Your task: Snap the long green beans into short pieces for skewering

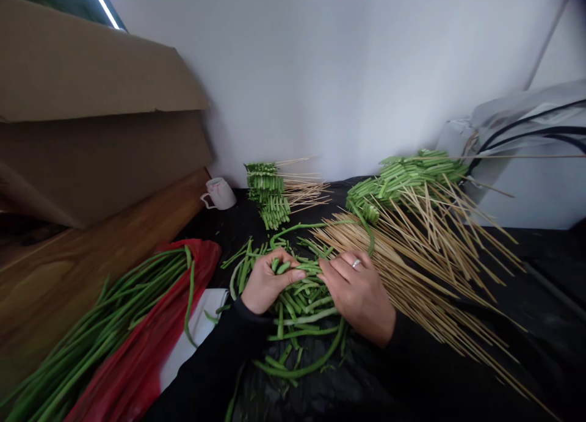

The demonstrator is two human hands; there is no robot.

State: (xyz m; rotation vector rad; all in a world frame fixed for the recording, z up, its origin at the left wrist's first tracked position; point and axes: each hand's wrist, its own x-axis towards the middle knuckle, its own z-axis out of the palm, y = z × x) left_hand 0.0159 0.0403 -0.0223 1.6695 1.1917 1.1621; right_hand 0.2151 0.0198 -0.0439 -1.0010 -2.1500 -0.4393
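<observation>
we seemed to be gathering cut beans (309,267) into a row, left hand (268,283) and right hand (356,291) pinching them between fingers (293,277) above the pile (297,306) on the worktop (329,379), so the next move likely called for evening their ends.

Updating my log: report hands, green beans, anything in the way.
Left hand gripping short green bean pieces; right hand at their other end. Loose green beans heaped beneath. Thin tan wooden skewers beside right hand, not blocking.
</observation>
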